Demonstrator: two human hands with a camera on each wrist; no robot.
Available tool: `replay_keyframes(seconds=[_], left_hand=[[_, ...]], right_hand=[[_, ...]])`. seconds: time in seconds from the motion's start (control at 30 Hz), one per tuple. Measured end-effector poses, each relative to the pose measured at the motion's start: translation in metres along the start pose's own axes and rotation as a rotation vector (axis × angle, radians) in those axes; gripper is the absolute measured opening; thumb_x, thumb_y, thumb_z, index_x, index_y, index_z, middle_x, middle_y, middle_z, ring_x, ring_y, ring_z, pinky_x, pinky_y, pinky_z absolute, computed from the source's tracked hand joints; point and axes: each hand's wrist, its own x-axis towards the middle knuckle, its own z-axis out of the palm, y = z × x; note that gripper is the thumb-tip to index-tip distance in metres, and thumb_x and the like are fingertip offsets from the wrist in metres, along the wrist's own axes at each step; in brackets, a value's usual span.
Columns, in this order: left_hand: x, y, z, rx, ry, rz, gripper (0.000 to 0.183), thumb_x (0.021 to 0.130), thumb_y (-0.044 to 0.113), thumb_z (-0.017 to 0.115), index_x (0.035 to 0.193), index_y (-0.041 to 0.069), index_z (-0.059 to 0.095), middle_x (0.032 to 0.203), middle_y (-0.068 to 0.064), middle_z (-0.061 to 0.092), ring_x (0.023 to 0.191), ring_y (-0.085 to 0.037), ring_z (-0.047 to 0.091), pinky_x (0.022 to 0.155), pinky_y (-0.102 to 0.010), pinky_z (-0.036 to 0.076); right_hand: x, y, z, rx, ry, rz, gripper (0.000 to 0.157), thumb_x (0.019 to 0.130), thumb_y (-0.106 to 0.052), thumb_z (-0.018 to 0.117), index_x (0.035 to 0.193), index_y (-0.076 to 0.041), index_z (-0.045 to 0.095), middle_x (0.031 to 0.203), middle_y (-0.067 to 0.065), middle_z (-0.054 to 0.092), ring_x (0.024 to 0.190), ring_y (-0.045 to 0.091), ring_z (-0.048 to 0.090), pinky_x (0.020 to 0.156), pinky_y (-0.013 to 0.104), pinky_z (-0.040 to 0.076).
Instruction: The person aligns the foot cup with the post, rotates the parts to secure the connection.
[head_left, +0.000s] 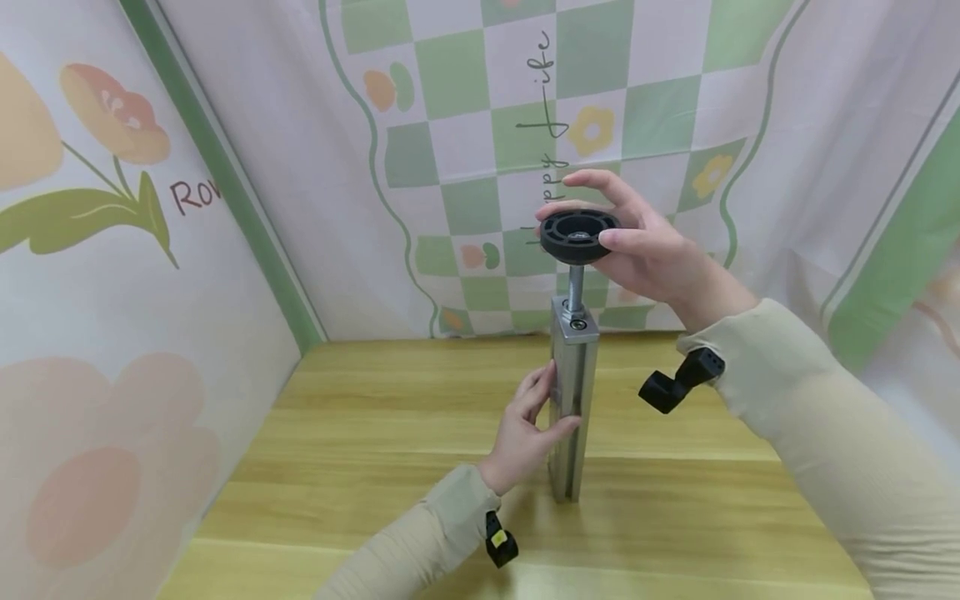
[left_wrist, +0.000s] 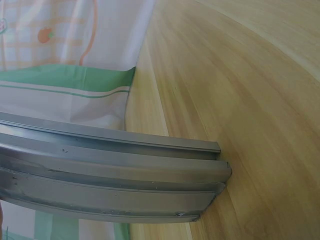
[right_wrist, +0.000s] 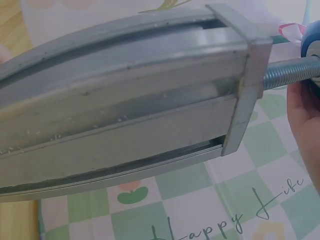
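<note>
A grey aluminium profile [head_left: 573, 375] stands upright on the wooden table, its lower end on the boards in the left wrist view. My left hand [head_left: 520, 437] grips it around the middle, thumb across the near side. A metal end plate [right_wrist: 250, 85] caps the top, with bolts in it. From this plate rises a threaded rod [head_left: 576, 287], which carries a round black leveling foot [head_left: 570, 252], cupped side up. My right hand [head_left: 652, 250] holds the foot by its right side, thumb on the rim; some fingers lie behind it, partly hidden.
The wooden table [head_left: 360, 433] runs back to a checked green and white cloth [head_left: 525, 142]. A flower-printed cloth [head_left: 112, 333] closes off the left side. Black camera mounts [head_left: 678, 383] hang from both sleeves, close to the profile.
</note>
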Motion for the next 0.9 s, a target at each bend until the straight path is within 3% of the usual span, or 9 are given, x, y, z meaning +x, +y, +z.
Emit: replay_keyframes(seconds=[0.2,0.33,0.53,0.9], left_hand=[[0.001,0.002,0.0,0.0,0.001,0.002,0.069,0.084,-0.008,0.064,0.143,-0.006,0.028,0.142,-0.024,0.035,0.126,-0.028,0.042,0.113,-0.034,0.03],[0.002,0.002,0.001,0.005,0.004,0.013,0.07,0.084,-0.008,0.064,0.143,-0.006,0.027,0.141,-0.024,0.036,0.125,-0.027,0.042,0.113,-0.034,0.031],[0.001,0.0,0.002,0.005,0.003,0.011,0.071,0.084,-0.008,0.064,0.144,-0.005,0.027,0.141,-0.024,0.036,0.125,-0.022,0.042,0.113,-0.033,0.03],[0.001,0.001,0.001,-0.01,-0.004,-0.01,0.071,0.084,-0.008,0.064,0.144,-0.004,0.027,0.141,-0.024,0.035,0.122,-0.017,0.043,0.113,-0.032,0.031]], right_hand=[[-0.002,-0.004,0.012,-0.202,0.248,0.048,0.041,0.09,0.002,0.054,0.128,-0.012,0.048,0.123,0.01,0.056,0.114,0.024,0.054,0.096,0.026,0.048],[-0.001,-0.003,0.018,-0.268,0.367,0.078,0.042,0.087,0.005,0.053,0.124,-0.014,0.05,0.12,0.01,0.054,0.111,0.024,0.052,0.093,0.024,0.05],[0.001,-0.003,0.029,-0.346,0.48,0.098,0.045,0.084,0.012,0.045,0.12,-0.015,0.05,0.119,0.012,0.052,0.105,0.02,0.055,0.088,0.022,0.051],[0.003,-0.005,0.044,-0.496,0.622,0.142,0.042,0.084,0.009,0.057,0.118,-0.015,0.047,0.116,0.008,0.051,0.098,0.017,0.059,0.081,0.019,0.054]])
